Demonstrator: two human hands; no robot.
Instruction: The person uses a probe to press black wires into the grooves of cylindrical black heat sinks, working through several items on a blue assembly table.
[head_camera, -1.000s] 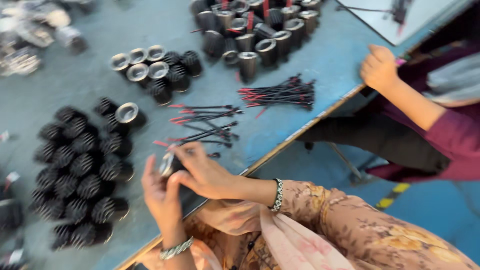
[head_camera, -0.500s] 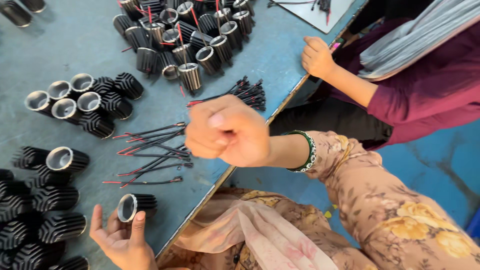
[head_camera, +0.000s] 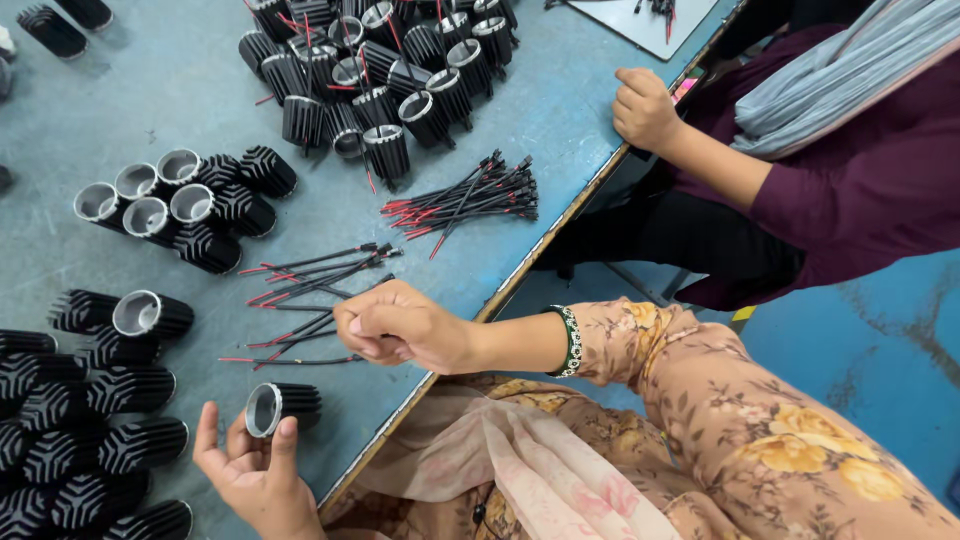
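My left hand (head_camera: 250, 470) holds a black finned cylinder (head_camera: 283, 406) with a silver rim, low over the table's near edge. My right hand (head_camera: 400, 325) hovers over a loose spread of thin red-and-black wires (head_camera: 310, 300), fingers curled together on them; whether it pinches one I cannot tell for sure. A bracelet sits on that wrist.
Black finned cylinders lie in groups: a stack at the left (head_camera: 80, 420), a cluster with silver rims (head_camera: 180, 205), a pile with wires at the top (head_camera: 380, 70). A second wire bundle (head_camera: 465, 200) lies near another person's hand (head_camera: 645, 105) at the blue table's edge (head_camera: 560, 225).
My right hand has dropped from mid-air down onto the loose wires. My left hand still holds the finned cylinder, now a little lower and nearer the table edge.
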